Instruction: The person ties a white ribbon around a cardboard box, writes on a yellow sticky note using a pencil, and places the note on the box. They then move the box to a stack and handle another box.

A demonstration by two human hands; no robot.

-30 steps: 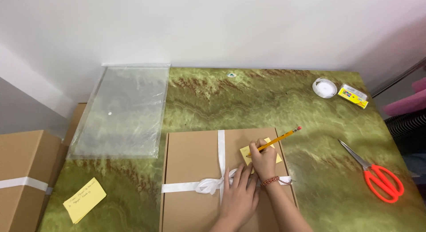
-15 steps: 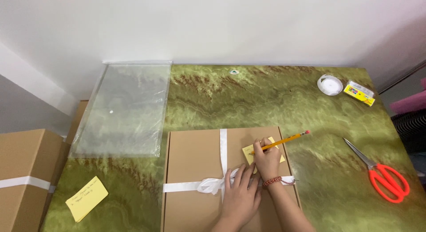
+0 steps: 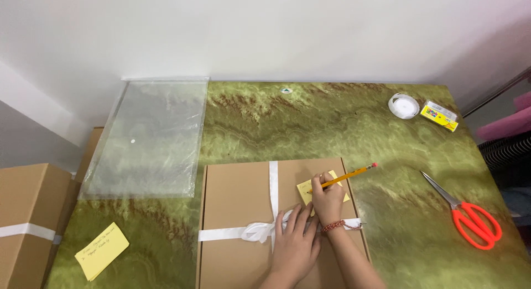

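A flat brown cardboard box (image 3: 232,200) tied with a white ribbon (image 3: 272,181) and bow lies at the near middle of the green marbled table (image 3: 310,128). A yellow sticky note (image 3: 306,188) sits on the box's right half. My right hand (image 3: 327,199) grips a yellow pencil (image 3: 348,175) with its tip on the note. My left hand (image 3: 296,245) rests flat on the box lid beside the bow, fingers spread, just left of my right wrist.
A clear plastic sheet (image 3: 149,139) lies at the far left. Red-handled scissors (image 3: 467,214) lie at the right. A roll of white ribbon (image 3: 404,105) and a small yellow box (image 3: 440,115) sit at the far right. Another yellow note (image 3: 102,250) lies near left, beside a second cardboard box (image 3: 25,222).
The view has shifted slightly; both hands stay on the box and the pencil stays on the note with only small movement.
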